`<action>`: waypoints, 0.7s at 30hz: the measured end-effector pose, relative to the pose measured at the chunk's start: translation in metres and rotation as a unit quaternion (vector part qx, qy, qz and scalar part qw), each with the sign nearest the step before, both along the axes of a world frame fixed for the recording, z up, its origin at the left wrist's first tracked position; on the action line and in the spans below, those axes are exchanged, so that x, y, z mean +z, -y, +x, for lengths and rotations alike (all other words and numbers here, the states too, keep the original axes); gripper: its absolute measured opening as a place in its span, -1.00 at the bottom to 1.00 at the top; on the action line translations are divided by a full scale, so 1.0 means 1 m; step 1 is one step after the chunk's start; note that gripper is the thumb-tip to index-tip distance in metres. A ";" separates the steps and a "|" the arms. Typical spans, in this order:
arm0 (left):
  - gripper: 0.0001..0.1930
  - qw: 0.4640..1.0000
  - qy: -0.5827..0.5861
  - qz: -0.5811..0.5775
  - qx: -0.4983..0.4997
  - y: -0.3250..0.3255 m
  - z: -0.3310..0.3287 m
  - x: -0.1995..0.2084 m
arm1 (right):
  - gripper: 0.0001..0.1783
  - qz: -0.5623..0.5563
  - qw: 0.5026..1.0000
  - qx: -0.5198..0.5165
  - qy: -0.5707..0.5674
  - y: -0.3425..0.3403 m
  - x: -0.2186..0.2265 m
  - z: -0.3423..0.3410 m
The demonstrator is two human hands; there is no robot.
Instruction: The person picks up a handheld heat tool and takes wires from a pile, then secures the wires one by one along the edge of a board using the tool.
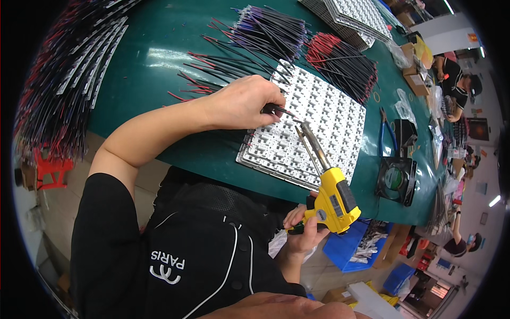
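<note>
My right hand (307, 236) is wrapped round the grip of a yellow and black soldering gun (337, 199). The gun's metal tip reaches up to the white panel of small parts (313, 111) on the table. Close by the tip, my left hand (245, 102) pinches a dark wire (277, 109) above the panel. Its far end lies near the gun's tip; I cannot tell whether they touch. Several black wires with red ends (212, 66) lie across the panel's left edge, beyond my left hand.
Bundles of black-purple wires (271, 32) and black-red wires (342, 66) lie behind the panel. More wired strips (79, 69) cover the far left. Blue-handled pliers (388, 135) and a black fan (397, 181) are at right. A blue bin (348, 247) stands below the green table (154, 32). Other people work far right.
</note>
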State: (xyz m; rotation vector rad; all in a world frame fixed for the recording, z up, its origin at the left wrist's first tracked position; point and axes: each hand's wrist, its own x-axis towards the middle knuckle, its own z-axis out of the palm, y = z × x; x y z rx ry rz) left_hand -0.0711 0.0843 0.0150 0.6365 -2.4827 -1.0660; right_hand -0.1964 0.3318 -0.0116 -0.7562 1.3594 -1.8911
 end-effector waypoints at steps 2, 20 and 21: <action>-0.84 1.000 -0.006 -0.023 0.000 -0.002 -0.001 -0.002 | -0.44 0.010 1.000 -0.001 0.002 0.000 0.001 0.002; -0.86 0.998 -0.027 -0.052 -0.038 0.007 0.004 0.010 | -0.49 0.017 1.000 0.008 0.010 -0.003 -0.002 0.000; -0.86 0.998 -0.027 -0.052 -0.037 0.007 0.003 0.006 | -0.49 0.018 1.000 0.008 0.010 -0.002 -0.002 0.001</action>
